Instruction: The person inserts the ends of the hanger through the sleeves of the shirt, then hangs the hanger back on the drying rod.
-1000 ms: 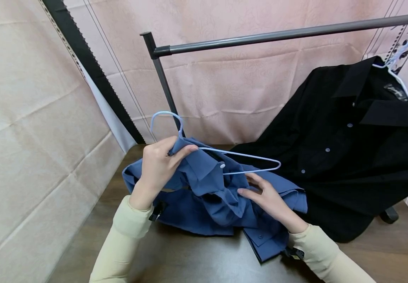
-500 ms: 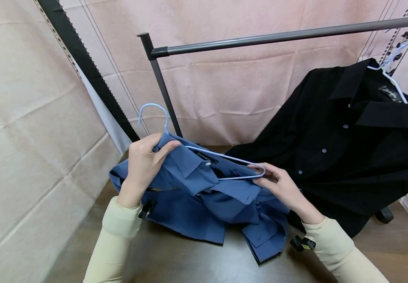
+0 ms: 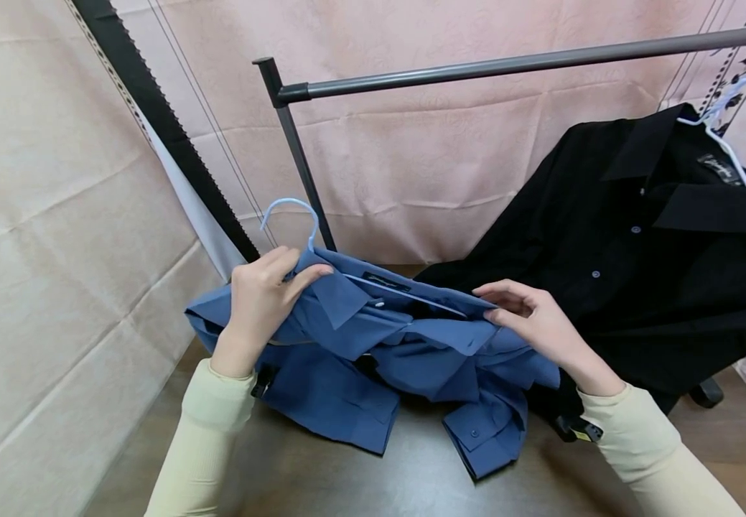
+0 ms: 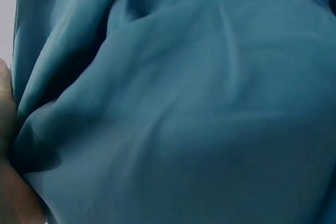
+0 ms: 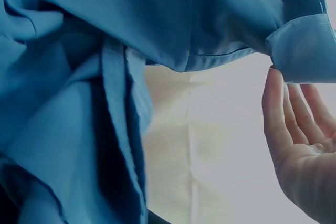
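Note:
A blue button-up shirt (image 3: 431, 359) hangs bunched on a light-blue hanger (image 3: 291, 203). The hanger's hook rises from the collar at the left, and its right end is tucked inside the neckline. My left hand (image 3: 259, 294) grips the collar just below the hook, thumb in front. My right hand (image 3: 530, 323) pinches the neck edge near the hanger's right end, thumb in front and fingers behind. Blue shirt cloth (image 4: 199, 98) fills most of the left wrist view. In the right wrist view, the fingers of my right hand (image 5: 304, 145) are at the collar flap.
A black shirt (image 3: 637, 287) hangs at the right on another hanger (image 3: 728, 100), from the grey rail (image 3: 515, 66) of a clothes rack. Beneath the blue shirt lies a brown wooden table (image 3: 321, 481). Pink curtains (image 3: 450, 165) stand behind.
My right hand has moved from the lower cloth up to the neckline and outward to the right. The hanger's exposed right end is now covered by the shirt, whose collar is spread wider.

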`<action>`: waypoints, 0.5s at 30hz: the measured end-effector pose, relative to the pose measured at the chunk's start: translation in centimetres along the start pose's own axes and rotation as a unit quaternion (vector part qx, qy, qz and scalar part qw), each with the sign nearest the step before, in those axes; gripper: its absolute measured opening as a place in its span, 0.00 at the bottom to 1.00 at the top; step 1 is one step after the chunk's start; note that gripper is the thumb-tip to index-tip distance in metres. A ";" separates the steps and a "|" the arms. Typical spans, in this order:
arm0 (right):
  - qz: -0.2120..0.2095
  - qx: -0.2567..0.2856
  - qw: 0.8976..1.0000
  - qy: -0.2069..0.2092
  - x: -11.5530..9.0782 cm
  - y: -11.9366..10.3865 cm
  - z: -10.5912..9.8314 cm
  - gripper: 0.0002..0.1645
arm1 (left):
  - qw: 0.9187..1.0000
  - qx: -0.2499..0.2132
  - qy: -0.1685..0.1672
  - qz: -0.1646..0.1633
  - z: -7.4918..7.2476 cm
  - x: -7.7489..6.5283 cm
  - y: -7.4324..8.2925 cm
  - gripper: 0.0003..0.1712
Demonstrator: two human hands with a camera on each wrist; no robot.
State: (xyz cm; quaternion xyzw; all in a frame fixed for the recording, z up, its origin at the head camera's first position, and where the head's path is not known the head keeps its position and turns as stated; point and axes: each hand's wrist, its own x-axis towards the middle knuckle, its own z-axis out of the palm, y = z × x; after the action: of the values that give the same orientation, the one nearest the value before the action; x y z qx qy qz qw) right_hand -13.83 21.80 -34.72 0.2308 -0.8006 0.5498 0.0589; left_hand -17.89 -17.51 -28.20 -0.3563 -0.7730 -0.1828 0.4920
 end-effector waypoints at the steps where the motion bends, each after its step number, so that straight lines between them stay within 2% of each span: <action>1: -0.003 -0.004 1.000 0.003 0.0 -0.2 -0.2 0.17 | 1.000 0.006 -0.001 0.006 0.0 0.0 0.1 0.34; 4: -0.008 -0.026 0.999 0.019 -0.2 -0.9 -0.4 0.17 | 1.000 0.024 0.000 0.016 0.0 0.1 0.3 0.33; 9: -0.023 -0.087 0.994 0.058 -0.7 -2.6 -0.2 0.17 | 0.999 0.046 0.011 0.009 0.0 0.3 0.8 0.33; 12: -0.051 -0.113 0.990 0.072 -0.9 -3.5 0.1 0.19 | 0.999 0.049 0.020 -0.002 0.0 0.3 1.0 0.33; 15: -0.085 -0.138 0.985 0.065 -1.2 -4.2 0.5 0.21 | 0.999 0.036 0.030 -0.017 -0.1 0.5 1.3 0.33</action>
State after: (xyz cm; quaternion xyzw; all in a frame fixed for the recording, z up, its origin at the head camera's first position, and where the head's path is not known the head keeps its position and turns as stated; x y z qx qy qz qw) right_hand -10.89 20.49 -31.76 0.2515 -0.8405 0.4413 0.1885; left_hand -17.04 -16.52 -27.84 -0.3197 -0.7702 -0.1739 0.5238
